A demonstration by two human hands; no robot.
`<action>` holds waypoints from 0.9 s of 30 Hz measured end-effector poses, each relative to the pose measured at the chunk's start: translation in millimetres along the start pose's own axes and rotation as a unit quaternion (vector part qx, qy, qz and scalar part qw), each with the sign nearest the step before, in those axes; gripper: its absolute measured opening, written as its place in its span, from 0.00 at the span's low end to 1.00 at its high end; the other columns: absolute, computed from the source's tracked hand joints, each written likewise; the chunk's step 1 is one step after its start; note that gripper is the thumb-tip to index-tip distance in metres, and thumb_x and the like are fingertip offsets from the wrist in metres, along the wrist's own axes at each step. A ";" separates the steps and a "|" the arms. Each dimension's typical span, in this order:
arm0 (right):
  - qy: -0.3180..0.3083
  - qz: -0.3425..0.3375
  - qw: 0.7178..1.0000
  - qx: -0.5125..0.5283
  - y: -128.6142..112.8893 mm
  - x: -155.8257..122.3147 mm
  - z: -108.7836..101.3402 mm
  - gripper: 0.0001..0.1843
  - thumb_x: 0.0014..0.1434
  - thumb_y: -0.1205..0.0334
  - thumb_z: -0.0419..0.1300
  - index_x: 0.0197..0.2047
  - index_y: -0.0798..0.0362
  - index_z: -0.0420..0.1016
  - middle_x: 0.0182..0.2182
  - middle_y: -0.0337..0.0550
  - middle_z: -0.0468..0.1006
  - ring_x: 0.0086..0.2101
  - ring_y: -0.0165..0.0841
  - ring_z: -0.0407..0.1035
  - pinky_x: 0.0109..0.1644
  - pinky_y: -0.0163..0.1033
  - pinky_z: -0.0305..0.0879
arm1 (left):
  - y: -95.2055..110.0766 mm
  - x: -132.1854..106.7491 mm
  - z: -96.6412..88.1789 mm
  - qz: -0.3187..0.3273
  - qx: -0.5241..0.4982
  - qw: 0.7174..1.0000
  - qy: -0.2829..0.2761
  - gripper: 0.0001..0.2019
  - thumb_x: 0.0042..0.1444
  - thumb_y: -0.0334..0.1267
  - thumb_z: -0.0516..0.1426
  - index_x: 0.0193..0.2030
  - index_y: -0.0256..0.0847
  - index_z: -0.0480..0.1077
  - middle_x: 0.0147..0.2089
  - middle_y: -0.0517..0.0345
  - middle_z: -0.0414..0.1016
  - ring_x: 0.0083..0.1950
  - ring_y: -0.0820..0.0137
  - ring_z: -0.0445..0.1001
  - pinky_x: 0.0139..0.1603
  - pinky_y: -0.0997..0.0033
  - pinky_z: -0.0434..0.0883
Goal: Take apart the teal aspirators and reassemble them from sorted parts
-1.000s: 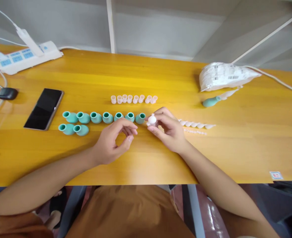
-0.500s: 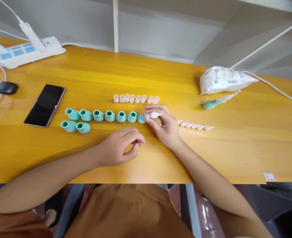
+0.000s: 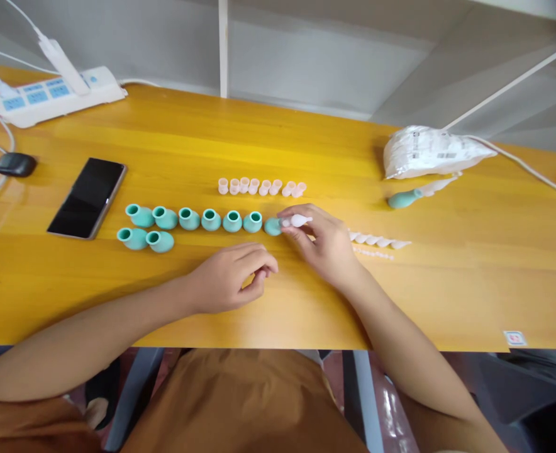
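Note:
My right hand (image 3: 322, 239) is closed, thumb and fingers pinching at a white bulb-shaped tip (image 3: 300, 220) that points right. This tip meets the mouth of a teal squeeze bulb (image 3: 272, 226) at the right end of a row; my fingers partly hide the joint. My left hand (image 3: 235, 277) rests below the row, fingers loosely curled and holding nothing. Several other teal bulbs (image 3: 211, 220) stand in line to the left, two more in front of them. Behind them runs a row of small pale pink cups (image 3: 254, 187).
Right of my hand lie a row of white pointed tips (image 3: 372, 240) and a line of tiny pale pieces (image 3: 377, 253). A teal bulb with a white tip (image 3: 405, 197) lies by a white plastic package (image 3: 433, 152). Leftward are a phone (image 3: 87, 198) and a power strip (image 3: 61, 97).
My right hand has shifted slightly right and its fingers have drawn back, so more of the teal bulb shows. The left hand keeps its pose.

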State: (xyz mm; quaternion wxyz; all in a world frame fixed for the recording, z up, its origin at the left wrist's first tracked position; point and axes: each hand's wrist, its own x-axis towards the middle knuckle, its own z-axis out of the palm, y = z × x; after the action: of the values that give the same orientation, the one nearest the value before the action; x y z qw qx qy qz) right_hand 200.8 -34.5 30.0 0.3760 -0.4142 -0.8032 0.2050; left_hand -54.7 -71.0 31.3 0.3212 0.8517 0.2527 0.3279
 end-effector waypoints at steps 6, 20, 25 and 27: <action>-0.001 -0.027 0.999 -0.028 1.6 2.1 -0.3 0.06 0.78 0.60 0.63 0.55 0.48 0.81 0.50 0.51 0.88 0.49 0.44 0.85 0.56 0.51 0.85 | -0.9 1.5 1.7 0.001 0.002 1.000 0.003 0.09 0.70 0.25 0.55 0.49 0.42 0.71 0.41 0.58 0.78 0.42 0.68 0.78 0.47 0.69 0.75; 0.053 0.103 0.986 0.116 2.3 -6.5 -7.8 0.09 0.73 0.53 0.71 0.51 0.48 0.86 0.49 0.47 0.89 0.45 0.41 0.87 0.49 0.48 0.90 | -1.7 -2.7 5.6 -0.173 -0.065 0.982 -0.041 0.06 0.72 0.34 0.58 0.54 0.43 0.70 0.47 0.57 0.80 0.41 0.69 0.80 0.46 0.65 0.78; 0.041 0.165 0.938 0.302 -6.4 -9.4 -12.3 0.10 0.68 0.53 0.76 0.48 0.48 0.87 0.48 0.45 0.88 0.46 0.41 0.87 0.48 0.46 0.91 | 3.2 0.3 9.9 -0.282 -0.237 0.930 -0.002 0.21 0.70 0.51 0.66 0.59 0.44 0.65 0.48 0.55 0.81 0.38 0.68 0.82 0.39 0.64 0.81; 0.046 0.148 0.935 0.320 -9.3 -10.2 -12.1 0.08 0.68 0.56 0.76 0.46 0.48 0.87 0.48 0.44 0.88 0.48 0.41 0.87 0.50 0.45 0.90 | 4.4 0.3 13.5 -0.291 -0.306 0.906 0.035 0.21 0.71 0.51 0.66 0.58 0.43 0.64 0.47 0.56 0.80 0.36 0.69 0.82 0.34 0.67 0.81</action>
State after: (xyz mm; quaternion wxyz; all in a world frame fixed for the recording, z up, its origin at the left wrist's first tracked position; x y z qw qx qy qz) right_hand 209.2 -48.0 39.1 0.4904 -0.3950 -0.6069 0.4849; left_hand -43.7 -78.9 26.7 0.6382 0.5880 0.3879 0.3107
